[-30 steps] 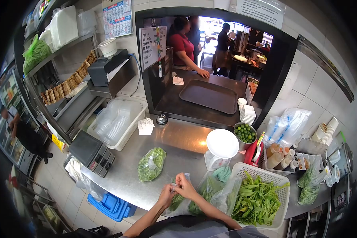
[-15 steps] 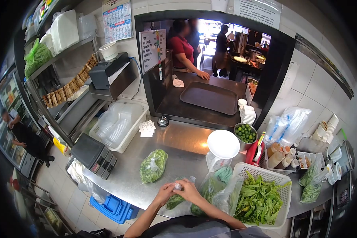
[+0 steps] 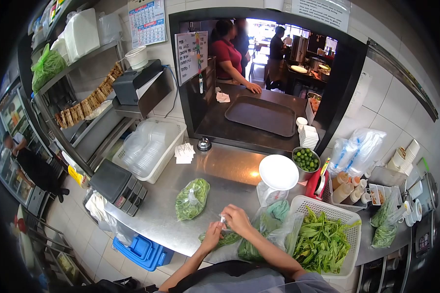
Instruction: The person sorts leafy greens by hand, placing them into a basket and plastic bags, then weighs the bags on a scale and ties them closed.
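At the counter's front edge, my left hand [image 3: 213,234] and my right hand [image 3: 236,219] meet at the gathered neck of a clear bag of greens [image 3: 228,238]. Both hands are closed on the plastic, the right slightly higher. Behind them to the left lies a knotted bag of greens [image 3: 192,199]. Just right of my hands are more clear bags with greens [image 3: 261,234] and a green cloth-like bundle [image 3: 279,209]. A white basket [image 3: 358,234] of loose leafy greens [image 3: 322,239] stands to the right.
A white bowl [image 3: 278,172], a pot of green limes [image 3: 305,160] and sauce bottles [image 3: 343,191] stand behind. At left are a basket of plastic containers [image 3: 151,146] and black drawers [image 3: 117,185]. People stand beyond the pass window, one with a hand by the brown tray [image 3: 260,115].
My right hand has moved up and right, and my left hand slightly down; both remain at the bag's neck. The view has shifted slightly.
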Available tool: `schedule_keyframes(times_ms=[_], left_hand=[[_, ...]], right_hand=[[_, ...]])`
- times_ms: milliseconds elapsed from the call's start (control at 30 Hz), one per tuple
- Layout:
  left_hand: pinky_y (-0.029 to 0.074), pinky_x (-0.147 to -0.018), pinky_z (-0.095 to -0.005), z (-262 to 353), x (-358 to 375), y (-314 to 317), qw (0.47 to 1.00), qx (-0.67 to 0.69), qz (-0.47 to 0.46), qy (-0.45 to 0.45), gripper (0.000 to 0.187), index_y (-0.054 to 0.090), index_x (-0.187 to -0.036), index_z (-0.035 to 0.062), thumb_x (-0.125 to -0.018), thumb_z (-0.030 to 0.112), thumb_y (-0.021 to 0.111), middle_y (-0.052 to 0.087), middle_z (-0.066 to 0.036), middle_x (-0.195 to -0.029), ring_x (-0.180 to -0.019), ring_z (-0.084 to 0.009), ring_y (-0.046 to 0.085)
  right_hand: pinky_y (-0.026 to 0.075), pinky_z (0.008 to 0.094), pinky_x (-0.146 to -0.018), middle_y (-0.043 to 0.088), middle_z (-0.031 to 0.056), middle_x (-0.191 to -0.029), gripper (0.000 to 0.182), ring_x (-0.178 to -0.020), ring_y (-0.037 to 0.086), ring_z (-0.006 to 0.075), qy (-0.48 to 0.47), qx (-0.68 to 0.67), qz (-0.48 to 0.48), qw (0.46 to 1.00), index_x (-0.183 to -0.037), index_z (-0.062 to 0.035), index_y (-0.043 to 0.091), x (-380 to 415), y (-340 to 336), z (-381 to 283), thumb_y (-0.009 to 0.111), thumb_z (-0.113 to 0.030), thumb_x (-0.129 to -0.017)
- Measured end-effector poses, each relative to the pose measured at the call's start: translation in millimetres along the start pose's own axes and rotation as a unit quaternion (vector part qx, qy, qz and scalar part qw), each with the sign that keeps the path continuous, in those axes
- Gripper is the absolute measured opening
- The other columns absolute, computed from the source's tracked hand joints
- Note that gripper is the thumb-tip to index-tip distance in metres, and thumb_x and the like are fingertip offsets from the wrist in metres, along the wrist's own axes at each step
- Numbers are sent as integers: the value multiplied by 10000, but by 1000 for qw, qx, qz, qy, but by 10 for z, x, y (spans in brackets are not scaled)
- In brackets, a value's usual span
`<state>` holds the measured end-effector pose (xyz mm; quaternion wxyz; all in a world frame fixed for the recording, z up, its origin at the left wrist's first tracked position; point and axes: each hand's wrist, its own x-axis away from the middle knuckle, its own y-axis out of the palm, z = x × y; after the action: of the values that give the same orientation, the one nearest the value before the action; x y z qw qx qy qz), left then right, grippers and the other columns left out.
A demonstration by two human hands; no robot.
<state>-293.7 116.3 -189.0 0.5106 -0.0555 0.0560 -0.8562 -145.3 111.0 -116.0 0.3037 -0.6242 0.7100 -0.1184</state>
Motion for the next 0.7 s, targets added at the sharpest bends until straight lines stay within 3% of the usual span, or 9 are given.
schedule_keyframes(times_ms=[133, 233, 333, 433, 467, 500, 567, 600, 700], left_hand=[[518, -570, -278, -40, 0, -14, 1000, -22, 14, 4, 320, 543, -885, 23, -960, 281, 370, 428, -121, -896, -715, -197, 521], [525, -579, -275, 108, -58, -71, 999, -25, 23, -6, 323, 551, -871, 11, -957, 274, 384, 439, -116, -895, -710, -194, 533], [529, -589, -277, 234, -179, -147, 998, 7, 57, 39, 306, 558, -866, -1, -952, 252, 408, 459, -118, -906, -718, -187, 545], [526, -564, -266, 462, -329, -237, 988, -6, 127, 92, 303, 572, -869, -3, -955, 239, 411, 476, -133, -924, -710, -184, 557], [521, -669, -311, 579, -354, -274, 989, -46, 125, 69, 210, 570, -956, 2, -915, 191, 488, 494, -146, -976, -813, -237, 555], [495, -728, -346, 590, -387, -268, 966, -172, 147, 122, 227, 548, -1022, 7, -886, 188, 522, 490, -152, -1021, -876, -262, 535], [443, -847, -416, 534, -459, -196, 866, -409, 177, 225, 375, 503, -1153, 16, -828, 181, 592, 483, -164, -1112, -1000, -312, 496], [291, -976, -514, 471, -456, -116, 827, -506, 163, 182, 712, 370, -1308, 34, -710, 248, 693, 403, -170, -1286, -1178, -357, 371], [233, -999, -568, 177, -532, -14, 775, -612, 121, 97, 859, 323, -1352, 56, -656, 354, 728, 305, -166, -1388, -1244, -356, 319]], right_hand=[[461, 375, -626, 585, 142, -776, 67, -704, 586, 342, -19, 20, 14, 1000, -782, -2, 607, -85, 60, -10, 554, -43, -779], [471, 374, -673, 572, 153, -917, 178, -763, 594, 319, -16, 80, -48, 995, -950, -20, 609, -231, -42, -21, 585, -66, -780], [472, 368, -749, 491, 156, -1110, 425, -839, 586, 288, -17, 56, -25, 998, -1186, -61, 518, -255, -367, -435, 623, -95, -776], [463, 359, -800, 395, 140, -1220, 599, -890, 572, 251, -80, 43, -20, 996, -1325, -102, 388, -142, -568, -649, 645, -122, -784], [458, 360, -812, 406, 142, -1212, 572, -899, 571, 256, -69, 15, -21, 997, -1310, -89, 402, -57, -616, -693, 638, -131, -791], [453, 361, -825, 416, 144, -1204, 546, -908, 570, 260, -58, -12, -19, 998, -1296, -76, 416, 35, -667, -727, 632, -141, -798], [449, 355, -832, 429, 143, -1193, 514, -914, 570, 251, -36, -42, -5, 998, -1277, -59, 435, 213, -799, -771, 625, -147, -807], [450, 348, -827, 431, 140, -1191, 507, -910, 570, 237, -26, -44, 8, 999, -1273, -56, 440, 309, -869, -786, 624, -145, -809], [460, 314, -788, 459, 122, -1172, 457, -896, 581, 196, 0, -49, 53, 997, -1243, -56, 479, 530, -1048, -738, 621, -121, -813]])
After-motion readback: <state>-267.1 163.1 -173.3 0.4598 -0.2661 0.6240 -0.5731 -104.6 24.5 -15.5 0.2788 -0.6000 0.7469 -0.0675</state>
